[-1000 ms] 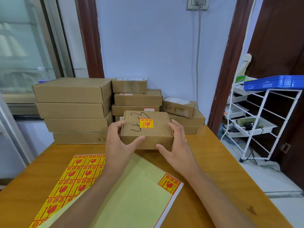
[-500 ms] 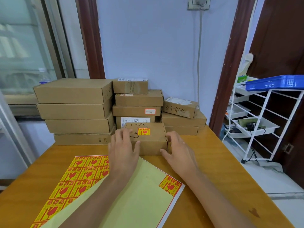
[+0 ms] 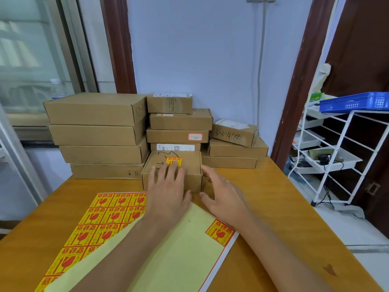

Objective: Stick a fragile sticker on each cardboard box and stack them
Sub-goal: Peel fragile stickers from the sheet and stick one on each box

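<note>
One small box near the stacks already bears its fragile sticker, the left hand pressing flat-fingered on top and the right hand released beside it, while the far boxes show none.

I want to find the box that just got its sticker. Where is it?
The small brown cardboard box with the yellow fragile sticker sits mid-table in the head view, before the middle box stack, under the left hand.

Bright, even daylight from the window at left; soft shadows; wide-angle bending at edges
</note>
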A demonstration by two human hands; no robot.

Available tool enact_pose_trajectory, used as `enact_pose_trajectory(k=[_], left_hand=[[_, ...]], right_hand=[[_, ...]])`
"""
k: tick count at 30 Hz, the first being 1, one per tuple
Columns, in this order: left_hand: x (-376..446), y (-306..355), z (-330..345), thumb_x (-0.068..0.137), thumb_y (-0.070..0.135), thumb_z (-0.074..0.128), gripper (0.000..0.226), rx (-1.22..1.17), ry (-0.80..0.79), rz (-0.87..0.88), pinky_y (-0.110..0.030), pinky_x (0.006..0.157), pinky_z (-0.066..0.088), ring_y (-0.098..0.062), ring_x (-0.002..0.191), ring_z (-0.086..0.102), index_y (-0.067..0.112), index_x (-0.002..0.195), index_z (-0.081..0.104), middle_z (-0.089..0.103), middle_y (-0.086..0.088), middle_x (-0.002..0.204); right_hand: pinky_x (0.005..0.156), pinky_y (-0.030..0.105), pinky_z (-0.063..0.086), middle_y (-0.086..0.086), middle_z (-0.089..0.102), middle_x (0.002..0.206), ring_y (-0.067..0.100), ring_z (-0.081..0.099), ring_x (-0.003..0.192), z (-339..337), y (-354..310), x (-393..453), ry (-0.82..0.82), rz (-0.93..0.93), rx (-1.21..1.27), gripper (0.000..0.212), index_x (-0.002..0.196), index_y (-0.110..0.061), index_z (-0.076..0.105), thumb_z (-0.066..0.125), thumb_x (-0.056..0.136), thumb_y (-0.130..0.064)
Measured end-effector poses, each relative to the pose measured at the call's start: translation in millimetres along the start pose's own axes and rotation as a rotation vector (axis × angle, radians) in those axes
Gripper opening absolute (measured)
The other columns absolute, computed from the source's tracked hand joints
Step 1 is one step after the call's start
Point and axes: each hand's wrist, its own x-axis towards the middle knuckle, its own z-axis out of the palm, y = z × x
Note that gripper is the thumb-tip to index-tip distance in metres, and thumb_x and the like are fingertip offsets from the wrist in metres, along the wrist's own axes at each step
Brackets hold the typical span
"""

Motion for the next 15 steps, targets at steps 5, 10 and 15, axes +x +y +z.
enact_pose_trajectory(k=[5, 10, 15], left_hand=[[0.6, -1.9, 0.6, 0.098, 0.056, 0.046, 0.072, -0.002, -0.022, 0.011, -0.054, 0.126, 0.006, -0.024, 0.156, 0.012, 0.03, 0.159, 0.018, 0.018, 0.001, 0.168], [2.9, 1.9, 3.5, 0.101, 0.057, 0.04, 0.07, -0.005, -0.036, 0.103, -0.057, 0.125, 0.005, -0.022, 0.157, 0.007, 0.036, 0.16, 0.01, 0.008, 0.005, 0.171], [7.0, 0.0, 7.5, 0.098, 0.063, 0.035, 0.07, -0.02, -0.014, 0.111, -0.058, 0.124, 0.008, -0.026, 0.155, 0.016, 0.038, 0.16, 0.015, 0.018, 0.0, 0.169]], right_hand=[[0.084, 0.042, 0.061, -0.011, 0.057, 0.147, 0.016, 0.066, 0.113, 0.0, 4.8, -0.7, -0.035, 0.005, 0.005, 0.086, 0.158, -0.052, 0.004, 0.063, 0.097, -0.04], [0.08, 0.033, 0.06, -0.012, 0.038, 0.161, 0.012, 0.065, 0.114, -0.7, 8.1, 0.3, 0.076, 0.081, -0.052, 0.091, 0.161, -0.043, 0.006, 0.068, 0.094, -0.05], [0.075, 0.032, 0.064, -0.003, 0.016, 0.171, 0.016, 0.066, 0.117, -15.8, 18.7, 3.4, 0.275, 0.251, -0.144, 0.098, 0.16, -0.042, 0.007, 0.071, 0.088, -0.06]])
